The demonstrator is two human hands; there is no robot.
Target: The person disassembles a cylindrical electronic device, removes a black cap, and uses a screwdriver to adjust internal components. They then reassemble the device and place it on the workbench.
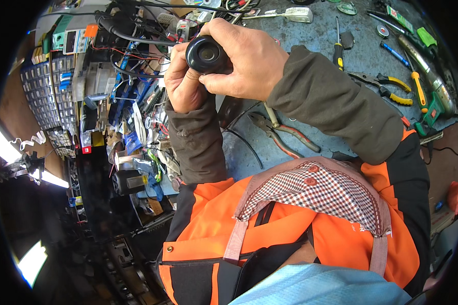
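Note:
Both hands hold a glossy black round part [207, 55] with a recessed circle in its end, above the far side of the blue workbench [318, 33]. My left hand [183, 86] closes round its left and lower side. From the right, my right hand [254, 61] grips it, with the thumb below and the fingers over the top. The rest of the part is hidden behind the hands. Below my right forearm lie pliers [286, 136] with red and grey handles, jaws apart. A thin black cable [249, 145] curves over the bench beside them.
On the right lie a yellow-and-black screwdriver [338, 55], yellow-handled pliers [396, 91], an orange-handled screwdriver [419, 91] and a green-handled tool [432, 109]. Cables, a small meter [76, 41] and loose parts crowd the left, beside a cabinet of small drawers [41, 96].

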